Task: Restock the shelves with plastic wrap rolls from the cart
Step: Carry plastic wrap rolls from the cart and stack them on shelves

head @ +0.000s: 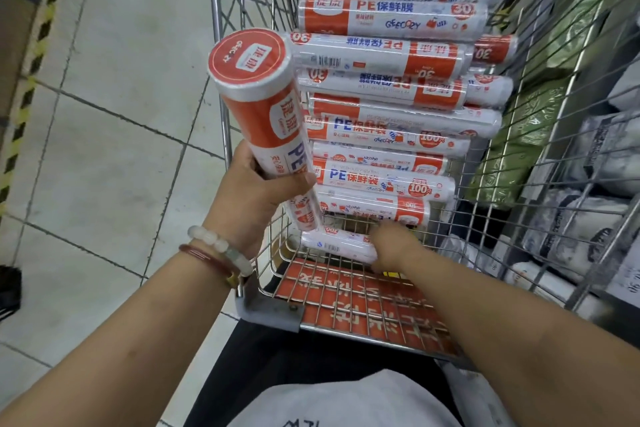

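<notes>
The wire cart [346, 308] holds a stack of plastic wrap rolls [391, 87] lying crosswise. The left hand [256, 191] grips one roll [263, 114] upright over the cart's left edge (red cap toward the camera). The right hand [391, 246], blurred, touches the nearest roll [332, 243]; its grip I cannot tell.

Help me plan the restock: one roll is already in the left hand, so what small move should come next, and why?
Probably close the right hand on the nearest roll and lift it out of the cart. That hand already reaches down beside it, blurred, while the left hand grips the upright roll.
</notes>
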